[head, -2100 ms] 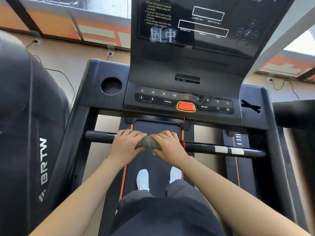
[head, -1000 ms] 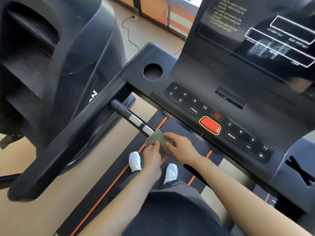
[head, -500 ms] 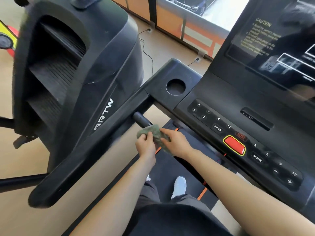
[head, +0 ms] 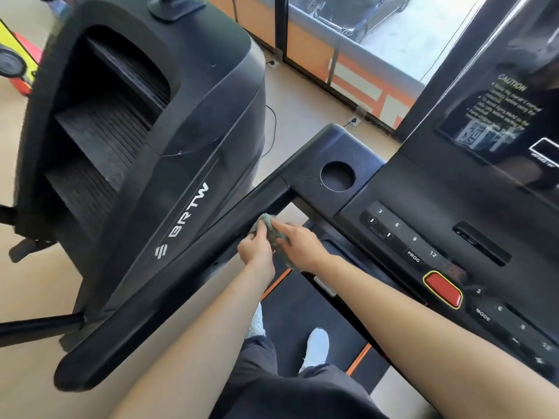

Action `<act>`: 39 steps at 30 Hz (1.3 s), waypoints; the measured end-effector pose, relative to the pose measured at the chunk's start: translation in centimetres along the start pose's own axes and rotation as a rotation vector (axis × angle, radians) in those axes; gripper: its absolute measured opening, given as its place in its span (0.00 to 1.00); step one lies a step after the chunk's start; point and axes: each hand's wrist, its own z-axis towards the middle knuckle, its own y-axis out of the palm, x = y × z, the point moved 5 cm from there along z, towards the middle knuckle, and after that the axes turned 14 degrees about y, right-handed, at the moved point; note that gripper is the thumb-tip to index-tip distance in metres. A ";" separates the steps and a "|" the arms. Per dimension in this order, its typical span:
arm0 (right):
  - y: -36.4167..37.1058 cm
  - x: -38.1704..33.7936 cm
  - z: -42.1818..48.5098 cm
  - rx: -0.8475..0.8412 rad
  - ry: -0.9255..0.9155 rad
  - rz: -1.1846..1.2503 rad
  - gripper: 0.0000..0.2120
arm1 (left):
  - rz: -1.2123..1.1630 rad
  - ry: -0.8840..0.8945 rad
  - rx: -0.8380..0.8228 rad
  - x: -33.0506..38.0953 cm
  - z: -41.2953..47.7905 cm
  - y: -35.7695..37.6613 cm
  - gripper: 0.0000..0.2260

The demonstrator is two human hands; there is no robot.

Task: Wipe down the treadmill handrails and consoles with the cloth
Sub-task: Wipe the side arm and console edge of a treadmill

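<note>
Grips green cloth (head: 266, 224) with left hand (head: 256, 251) | clutches it with right hand (head: 299, 244) too | presses it onto treadmill's side handrail (head: 177, 282)

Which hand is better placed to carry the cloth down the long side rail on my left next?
Left, probably. The left hand grips the cloth right against the side rail, which runs back on that side. The right hand is on the cloth too, but reaches across the body.

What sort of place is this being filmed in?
Most likely a gym: the person stands on a treadmill, a stair-climbing machine sits beside it, and a large window shows a parked car outside.
</note>
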 end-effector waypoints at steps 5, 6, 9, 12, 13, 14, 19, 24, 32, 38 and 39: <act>-0.5 -0.7 0.5 -0.053 -0.040 0.078 0.24 | -0.050 -0.077 -0.041 -0.1 -0.3 0.7 0.07; -0.6 -0.4 0.5 -0.076 -0.033 0.092 0.25 | -0.051 -0.090 -0.057 -0.1 -0.4 0.6 0.08; -1.0 0.8 -0.1 -0.103 0.014 0.063 0.26 | -0.060 -0.115 -0.129 0.0 -0.9 0.5 0.13; -1.3 3.5 -2.1 -0.092 0.067 0.067 0.26 | -0.013 -0.090 -0.175 -0.8 -2.2 0.6 0.13; -1.2 4.6 -3.1 -0.090 0.079 0.077 0.26 | 0.007 -0.087 -0.190 -1.3 -2.9 0.6 0.12; -1.0 5.8 -4.1 -0.089 0.087 0.081 0.26 | 0.029 -0.095 -0.211 -2.0 -3.8 0.5 0.12; -0.6 11.1 -9.3 -0.055 0.118 0.109 0.26 | 0.089 -0.227 -0.393 -6.7 -9.4 0.5 0.14; -0.5 14.7 -14.4 0.023 0.173 0.070 0.26 | 0.154 -0.363 -0.520 -10.7 -15.7 0.6 0.13; 0.0 17.6 -19.6 0.128 0.168 0.063 0.27 | 0.272 -0.430 -0.626 -12.3 -18.0 0.8 0.11; 0.1 16.1 -18.9 0.198 0.202 -0.008 0.28 | 0.209 -0.259 -0.409 -11.9 -16.7 0.6 0.09; 0.1 15.4 -18.3 0.181 0.194 -0.033 0.29 | 0.192 -0.231 -0.373 -11.4 -15.9 0.6 0.08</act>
